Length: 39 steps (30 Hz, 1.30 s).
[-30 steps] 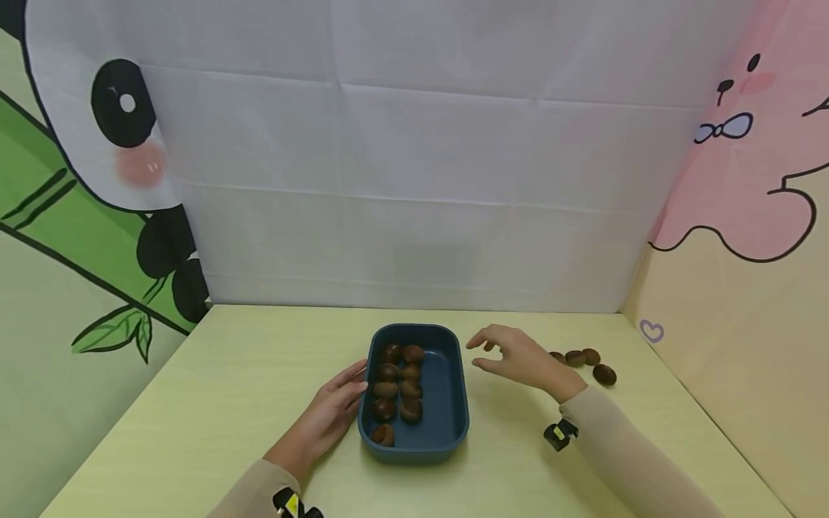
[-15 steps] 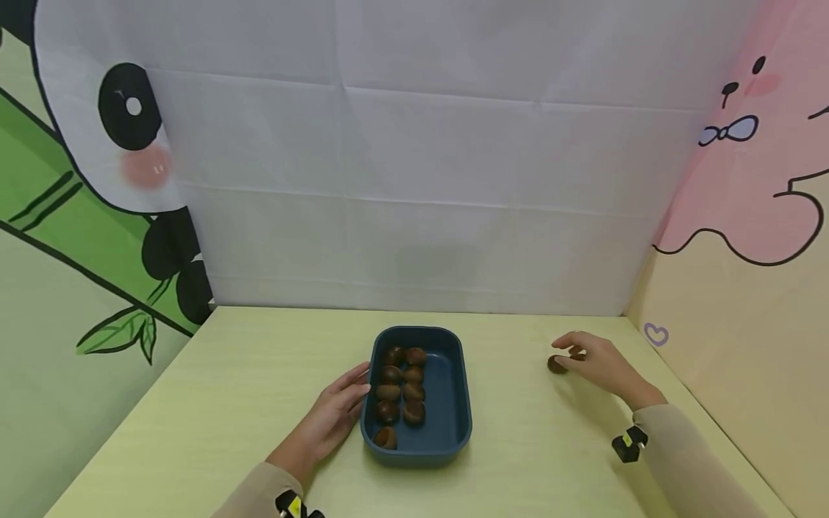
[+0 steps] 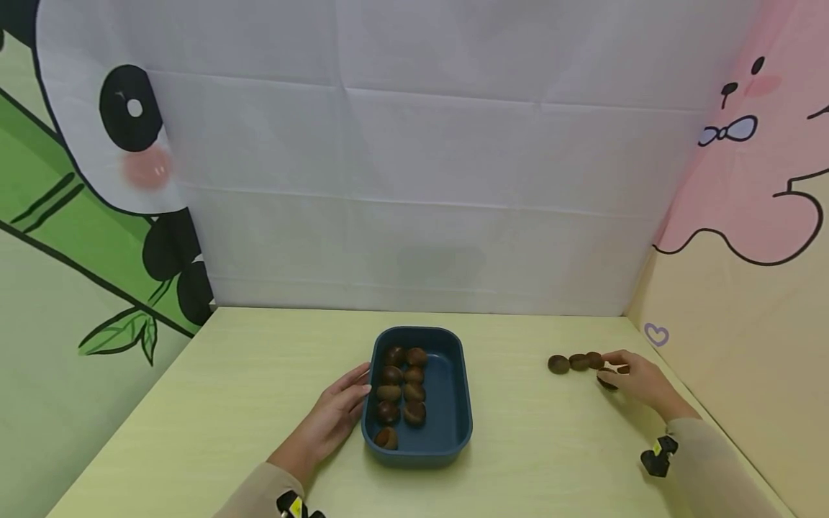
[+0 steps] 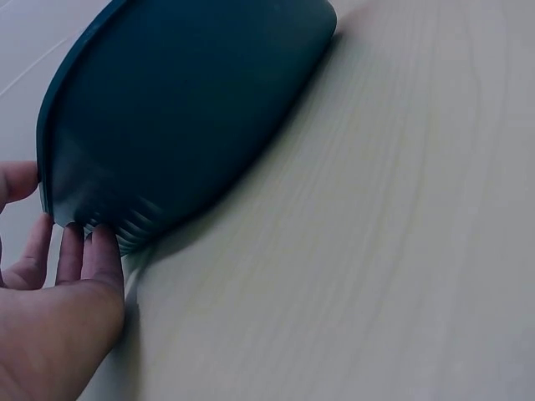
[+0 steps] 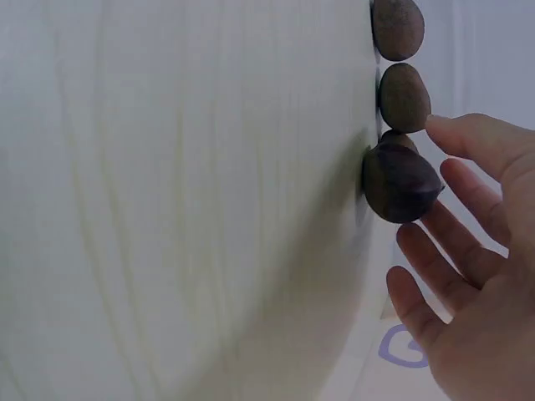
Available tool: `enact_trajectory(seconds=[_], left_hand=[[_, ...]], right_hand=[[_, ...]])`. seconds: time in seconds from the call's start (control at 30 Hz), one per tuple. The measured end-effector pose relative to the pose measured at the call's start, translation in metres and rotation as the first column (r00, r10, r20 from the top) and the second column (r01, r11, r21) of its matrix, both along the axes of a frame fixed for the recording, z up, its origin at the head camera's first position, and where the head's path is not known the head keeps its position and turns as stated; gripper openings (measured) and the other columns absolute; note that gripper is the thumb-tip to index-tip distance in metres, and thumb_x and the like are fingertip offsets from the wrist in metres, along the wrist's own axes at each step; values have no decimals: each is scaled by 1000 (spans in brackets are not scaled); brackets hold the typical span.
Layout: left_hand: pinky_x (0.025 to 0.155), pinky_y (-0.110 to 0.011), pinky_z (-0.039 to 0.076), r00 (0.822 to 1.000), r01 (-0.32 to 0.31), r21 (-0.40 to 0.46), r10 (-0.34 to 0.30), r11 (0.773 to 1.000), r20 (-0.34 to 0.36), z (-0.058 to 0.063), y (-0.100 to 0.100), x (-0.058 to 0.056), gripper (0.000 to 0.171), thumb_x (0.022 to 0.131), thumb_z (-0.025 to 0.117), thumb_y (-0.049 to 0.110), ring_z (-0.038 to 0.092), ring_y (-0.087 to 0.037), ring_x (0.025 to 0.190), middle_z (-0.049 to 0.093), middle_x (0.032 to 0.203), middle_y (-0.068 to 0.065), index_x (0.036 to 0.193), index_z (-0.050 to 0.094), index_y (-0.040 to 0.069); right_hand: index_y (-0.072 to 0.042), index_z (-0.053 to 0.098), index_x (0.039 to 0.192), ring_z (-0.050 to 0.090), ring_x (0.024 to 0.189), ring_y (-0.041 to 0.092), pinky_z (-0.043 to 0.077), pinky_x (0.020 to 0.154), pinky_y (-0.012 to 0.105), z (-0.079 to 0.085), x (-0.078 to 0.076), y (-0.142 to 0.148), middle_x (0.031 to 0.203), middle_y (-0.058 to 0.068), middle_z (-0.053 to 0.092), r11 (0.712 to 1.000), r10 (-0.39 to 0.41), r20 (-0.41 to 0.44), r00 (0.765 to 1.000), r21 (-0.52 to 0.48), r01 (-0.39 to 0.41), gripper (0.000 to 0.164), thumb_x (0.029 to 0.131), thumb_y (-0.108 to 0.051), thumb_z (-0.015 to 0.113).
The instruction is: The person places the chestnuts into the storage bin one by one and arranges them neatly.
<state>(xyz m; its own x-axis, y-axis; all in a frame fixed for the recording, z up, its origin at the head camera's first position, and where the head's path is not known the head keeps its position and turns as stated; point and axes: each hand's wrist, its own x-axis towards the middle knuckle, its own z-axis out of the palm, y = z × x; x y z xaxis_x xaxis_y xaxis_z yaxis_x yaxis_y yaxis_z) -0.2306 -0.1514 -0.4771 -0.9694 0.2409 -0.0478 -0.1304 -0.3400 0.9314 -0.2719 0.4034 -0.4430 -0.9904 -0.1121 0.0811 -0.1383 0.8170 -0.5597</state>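
Note:
My left hand (image 3: 332, 419) rests its fingertips against the left side of a dark blue rectangular box (image 3: 456, 388); in the left wrist view its fingers (image 4: 104, 255) touch the outer wall. Inside the box, brown chestnuts (image 3: 414, 413) lie in two columns on the left. Over at the right of the table, my right hand (image 3: 648, 385) spreads its thumb and fingers around a dark chestnut (image 5: 401, 184), which still lies on the table. A gap shows between thumb and chestnut in the right wrist view. Several other chestnuts (image 3: 559, 365) form a row just left of that hand.
The pale yellow table (image 3: 278, 360) ends at a white cloth backdrop (image 3: 421, 237) behind. A wall with a pink drawing (image 3: 745, 187) bounds the right side, and a green mural wall (image 3: 65, 173) the left.
My right hand has moved right from beside the box, past the row of chestnuts, to the chestnut at the right end. My left hand has stayed at the box.

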Motion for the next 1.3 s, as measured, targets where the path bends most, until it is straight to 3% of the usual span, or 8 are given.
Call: enact_trajectory(seconds=[0.17, 0.37, 0.57, 0.7, 0.83, 1.0, 1.3], left_hand=[[100, -27, 45, 1000, 2, 11, -2, 1000, 5, -1, 0, 0, 61, 100, 56, 9, 39, -28, 140, 31, 158, -19, 155, 30, 2], [101, -26, 44, 1000, 16, 4, -16, 1000, -6, -1, 0, 0, 62, 101, 55, 10, 35, -30, 143, 28, 159, -21, 156, 28, 1], [101, -27, 44, 1000, 9, 6, -9, 1000, -6, 0, 1, 1, 62, 101, 56, 10, 40, -26, 140, 29, 159, -20, 156, 29, 2], [102, -27, 44, 1000, 5, 13, -5, 1000, 10, 2, 1, 1, 61, 101, 55, 9, 40, -25, 139, 30, 159, -19, 156, 30, 2], [106, -29, 40, 1000, 18, 23, -19, 1000, 16, 3, 1, 0, 62, 101, 54, 8, 35, -28, 143, 28, 160, -19, 157, 27, 2], [107, -31, 39, 1000, 22, 22, -23, 1000, 19, 4, 1, 1, 61, 102, 52, 8, 34, -28, 143, 28, 160, -18, 157, 27, 2], [106, -30, 40, 1000, 15, 14, -15, 1000, 20, 4, 1, 1, 61, 101, 53, 8, 36, -27, 142, 29, 160, -19, 156, 28, 1]], right_hand=[[8, 55, 130, 57, 111, 47, 48, 87, 55, -5, 0, 8, 121, 29, 61, 999, -28, 76, 997, -24, 30, 53, 97, -33, 67], [6, 61, 125, 60, 104, 38, 50, 83, 50, -7, -2, 11, 113, 20, 65, 999, -29, 75, 997, -13, 30, 48, 97, -32, 68], [5, 62, 124, 63, 101, 36, 53, 77, 42, 1, -1, 5, 113, 20, 65, 999, -3, 65, 998, -41, 6, 45, 96, -30, 69], [2, 63, 125, 64, 102, 35, 53, 77, 43, 7, -4, -4, 113, 16, 66, 999, 22, 31, 999, -46, -21, 44, 96, -31, 70], [-1, 64, 126, 64, 103, 35, 53, 80, 48, 16, -7, -18, 112, 13, 67, 996, 71, -2, 997, -53, -71, 44, 96, -32, 69], [-3, 65, 126, 64, 105, 30, 53, 82, 41, 31, -10, -42, 114, 10, 68, 983, 150, -33, 988, -98, -153, 42, 96, -31, 70], [-9, 66, 124, 65, 102, 24, 54, 79, 38, 57, -11, -96, 110, 4, 69, 944, 299, -30, 954, -136, -300, 36, 94, -29, 72]])
